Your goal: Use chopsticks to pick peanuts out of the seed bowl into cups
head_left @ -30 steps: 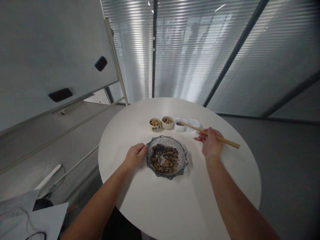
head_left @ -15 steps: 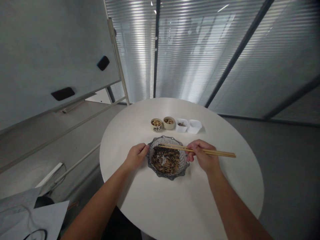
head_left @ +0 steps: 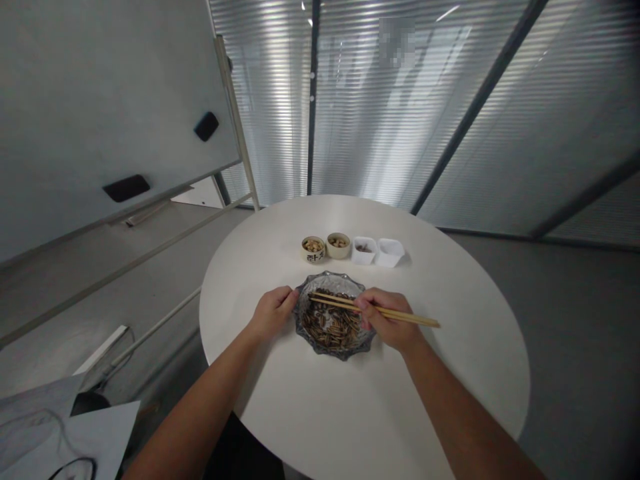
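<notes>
A clear glass bowl (head_left: 343, 355) with a scalloped rim stands on the table, holding many dark striped seeds (head_left: 334, 330) that look like sunflower seeds. My left hand (head_left: 273, 312) grips the bowl's left rim, thumb on top; its other fingers are partly hidden. In my right hand (head_left: 387, 319) is a pair of wooden chopsticks (head_left: 423, 320), held over the bowl's right side. Their tips are slightly apart and reach the seeds near the bowl's upper left wall. Whether a seed sits between the tips is too small to tell.
Behind the bowl stand two small round cups, a lettered cup (head_left: 313, 255) and a plain cup (head_left: 339, 253), both with nuts or beans. Beside them are a white dish (head_left: 363, 259) with a few dark pieces and another white dish (head_left: 390, 260). A whiteboard (head_left: 115, 100) stands left of the round table (head_left: 340, 413).
My right hand has moved left with the chopsticks, and their tips have shifted left and slightly down inside the bowl. My left hand stays on the rim.
</notes>
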A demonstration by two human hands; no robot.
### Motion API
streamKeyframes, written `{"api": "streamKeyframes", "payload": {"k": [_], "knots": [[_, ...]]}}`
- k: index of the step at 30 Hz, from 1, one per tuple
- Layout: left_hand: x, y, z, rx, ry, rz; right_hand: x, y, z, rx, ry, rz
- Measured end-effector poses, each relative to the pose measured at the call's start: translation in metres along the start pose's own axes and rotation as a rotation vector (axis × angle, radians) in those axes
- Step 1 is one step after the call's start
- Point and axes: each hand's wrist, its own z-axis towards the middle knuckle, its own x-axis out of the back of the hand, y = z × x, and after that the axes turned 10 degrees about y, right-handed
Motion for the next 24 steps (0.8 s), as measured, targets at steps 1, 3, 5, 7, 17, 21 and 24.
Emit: {"api": "streamKeyframes", "payload": {"k": [1, 3, 5, 7, 17, 21, 24], "knots": [[0.0, 0.001, 0.0, -0.001, -0.002, 0.001, -0.001, -0.001, 0.001, 0.005, 0.004, -0.017], [0.001, 0.002, 0.0, -0.002, -0.002, 0.005, -0.002, -0.001, 0.001, 0.011, 0.014, -0.037], [0.001, 0.002, 0.0, 0.003, 0.003, 0.011, -0.003, -0.001, 0.001, -0.004, 0.028, -0.034], [0.001, 0.003, 0.0, 0.006, 0.006, 0.015, -0.005, -0.002, 0.0, -0.029, 0.046, -0.026], [0.001, 0.003, 0.0, -0.004, 0.003, 0.015, -0.012, 0.002, -0.002, -0.209, 0.22, 0.246], [0.001, 0.003, 0.0, 0.012, 0.0, 0.001, -0.011, 0.007, 0.006, -0.335, 0.431, 0.454], [0.0, 0.002, -0.001, 0.02, -0.006, -0.001, -0.006, 0.012, 0.016, -0.342, 0.585, 0.548]]}}
